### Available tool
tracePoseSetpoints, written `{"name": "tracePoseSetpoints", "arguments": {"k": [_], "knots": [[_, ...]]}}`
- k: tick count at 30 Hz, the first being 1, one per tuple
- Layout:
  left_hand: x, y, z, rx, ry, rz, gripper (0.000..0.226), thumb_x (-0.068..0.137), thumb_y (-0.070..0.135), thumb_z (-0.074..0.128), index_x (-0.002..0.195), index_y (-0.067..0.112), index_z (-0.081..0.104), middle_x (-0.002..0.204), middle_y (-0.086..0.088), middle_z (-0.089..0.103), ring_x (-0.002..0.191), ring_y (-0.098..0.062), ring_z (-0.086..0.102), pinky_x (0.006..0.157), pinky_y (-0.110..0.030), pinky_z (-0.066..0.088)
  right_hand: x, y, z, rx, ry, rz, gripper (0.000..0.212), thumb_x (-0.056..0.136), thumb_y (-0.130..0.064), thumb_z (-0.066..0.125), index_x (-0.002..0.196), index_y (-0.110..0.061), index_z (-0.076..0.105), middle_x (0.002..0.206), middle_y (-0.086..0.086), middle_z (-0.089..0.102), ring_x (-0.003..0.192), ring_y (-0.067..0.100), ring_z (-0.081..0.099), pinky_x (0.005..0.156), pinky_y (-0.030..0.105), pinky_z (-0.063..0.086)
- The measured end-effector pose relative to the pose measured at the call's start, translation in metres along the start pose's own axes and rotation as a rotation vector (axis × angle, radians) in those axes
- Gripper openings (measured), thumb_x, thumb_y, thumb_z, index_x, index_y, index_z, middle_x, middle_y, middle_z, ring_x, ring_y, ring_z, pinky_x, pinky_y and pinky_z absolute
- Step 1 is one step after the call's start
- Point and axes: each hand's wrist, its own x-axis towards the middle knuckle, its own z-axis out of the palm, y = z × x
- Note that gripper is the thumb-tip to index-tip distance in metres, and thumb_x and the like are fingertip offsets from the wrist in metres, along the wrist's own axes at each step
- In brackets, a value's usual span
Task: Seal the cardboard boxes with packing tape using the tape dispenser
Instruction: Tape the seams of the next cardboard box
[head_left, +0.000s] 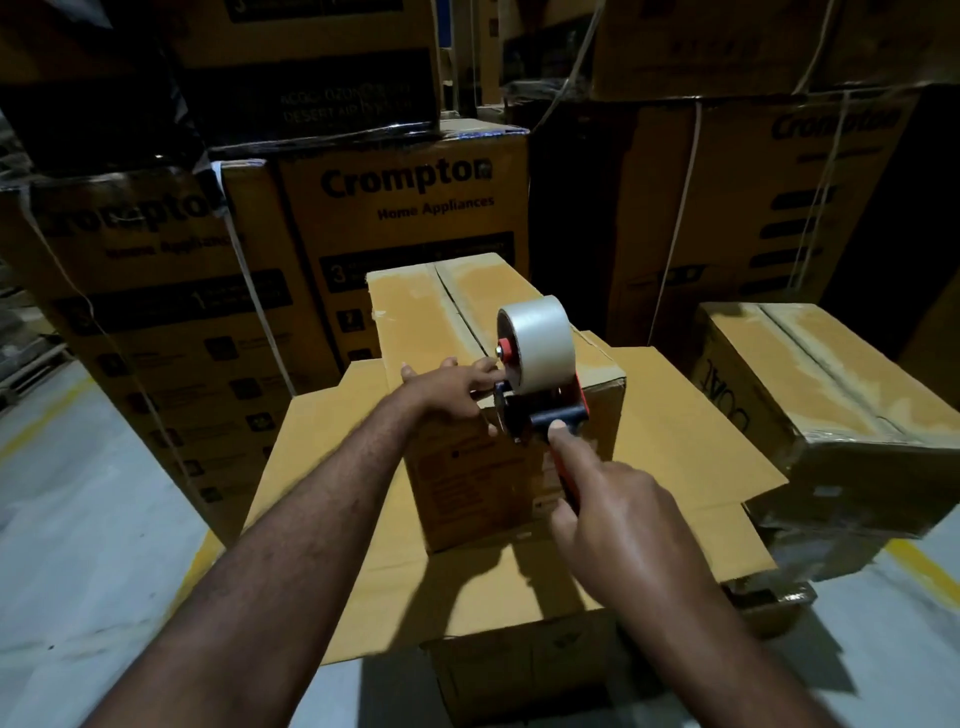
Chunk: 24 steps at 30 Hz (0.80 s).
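Observation:
A narrow cardboard box (426, 322) lies on top of a wider box whose flaps (675, 441) are spread open. Its top seam runs away from me. A tape dispenser (540, 384) with a red frame and a large clear tape roll stands at the box's near edge. My right hand (618, 519) grips the dispenser's handle, index finger stretched along it. My left hand (452, 387) is at the near edge of the box beside the roll, fingers curled and pinching at the tape end by the dispenser's front.
A second taped box (841, 395) sits to the right on the floor. Tall stacks of printed appliance cartons (405, 208) wall in the back and left. Grey floor (78, 519) with yellow lines lies to the left and right.

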Motion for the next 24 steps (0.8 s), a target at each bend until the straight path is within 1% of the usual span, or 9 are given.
{"name": "tracePoseSetpoints", "arguments": {"k": [4, 10, 12, 14, 16, 17, 19, 21, 24], "knots": [[-0.007, 0.001, -0.002, 0.015, 0.0, 0.02, 0.079, 0.088, 0.042, 0.073, 0.155, 0.04, 0.03, 0.168, 0.01, 0.01, 0.156, -0.025, -0.005, 0.109, -0.08, -0.007, -0.029, 0.002, 0.003, 0.029, -0.057, 0.029, 0.069, 0.099, -0.033, 0.049, 0.151, -0.044, 0.006, 0.115, -0.009, 0.057, 0.094, 0.005, 0.056, 0.079, 0.019, 0.05], [-0.018, 0.02, -0.006, 0.046, -0.032, 0.072, 0.076, 0.093, 0.031, 0.069, 0.157, 0.029, 0.029, 0.169, 0.0, 0.005, 0.156, -0.025, -0.003, 0.115, -0.072, -0.007, -0.026, 0.015, 0.015, 0.003, -0.031, 0.04, 0.069, 0.099, -0.032, 0.049, 0.153, -0.042, 0.007, 0.117, -0.008, 0.058, 0.095, 0.006, 0.057, 0.08, 0.021, 0.052], [-0.017, 0.026, -0.002, 0.033, -0.021, 0.136, 0.076, 0.092, 0.028, 0.07, 0.156, 0.024, 0.031, 0.166, -0.006, 0.02, 0.155, -0.027, 0.011, 0.119, -0.066, -0.007, -0.028, 0.018, 0.02, 0.012, -0.043, 0.048, 0.069, 0.1, -0.032, 0.048, 0.153, -0.042, 0.005, 0.119, -0.008, 0.057, 0.094, 0.005, 0.055, 0.076, 0.017, 0.048], [-0.011, 0.029, 0.009, 0.034, -0.012, 0.186, 0.073, 0.086, 0.03, 0.073, 0.15, 0.019, 0.038, 0.149, -0.006, 0.051, 0.144, -0.029, 0.038, 0.122, -0.057, -0.004, -0.03, 0.022, 0.024, 0.015, -0.044, 0.053, 0.07, 0.1, -0.032, 0.047, 0.153, -0.043, 0.003, 0.121, -0.009, 0.055, 0.093, 0.003, 0.054, 0.073, 0.014, 0.044], [-0.008, 0.031, 0.014, 0.038, -0.018, 0.198, 0.071, 0.083, 0.034, 0.074, 0.144, 0.017, 0.043, 0.136, -0.003, 0.059, 0.132, -0.025, 0.05, 0.123, -0.05, 0.0, -0.032, 0.026, 0.026, 0.023, -0.047, 0.068, 0.07, 0.101, -0.033, 0.047, 0.153, -0.044, 0.001, 0.122, -0.01, 0.053, 0.093, 0.003, 0.053, 0.074, 0.014, 0.045], [-0.009, 0.032, 0.012, 0.022, -0.034, 0.2, 0.073, 0.082, 0.037, 0.073, 0.145, 0.018, 0.043, 0.141, -0.003, 0.055, 0.133, -0.025, 0.048, 0.123, -0.049, 0.0, -0.033, 0.028, 0.028, 0.016, -0.051, 0.072, 0.071, 0.101, -0.034, 0.047, 0.152, -0.045, 0.0, 0.123, -0.01, 0.052, 0.094, 0.003, 0.053, 0.075, 0.015, 0.047], [-0.017, 0.034, 0.001, -0.055, -0.106, 0.179, 0.076, 0.082, 0.044, 0.066, 0.15, 0.023, 0.041, 0.156, -0.004, 0.039, 0.145, -0.028, 0.028, 0.122, -0.048, 0.002, -0.034, 0.03, 0.03, 0.011, -0.055, 0.069, 0.072, 0.1, -0.034, 0.048, 0.151, -0.047, -0.001, 0.122, -0.012, 0.052, 0.094, 0.002, 0.053, 0.075, 0.014, 0.046], [-0.022, 0.033, -0.006, -0.147, -0.142, 0.143, 0.059, 0.094, 0.038, 0.061, 0.149, 0.026, 0.044, 0.161, -0.006, 0.027, 0.15, -0.032, 0.011, 0.122, -0.048, 0.008, -0.035, 0.031, 0.031, 0.026, -0.065, 0.065, 0.074, 0.1, -0.035, 0.049, 0.151, -0.048, -0.003, 0.121, -0.013, 0.052, 0.092, 0.002, 0.052, 0.073, 0.013, 0.044], [-0.015, 0.03, -0.002, -0.079, -0.116, 0.115, 0.05, 0.101, 0.026, 0.058, 0.149, 0.026, 0.045, 0.157, -0.007, 0.032, 0.147, -0.034, 0.019, 0.123, -0.05, 0.017, -0.038, 0.028, 0.032, 0.016, -0.085, 0.067, 0.076, 0.101, -0.034, 0.047, 0.151, -0.048, -0.007, 0.121, -0.01, 0.052, 0.089, 0.003, 0.049, 0.072, 0.014, 0.039]]}}
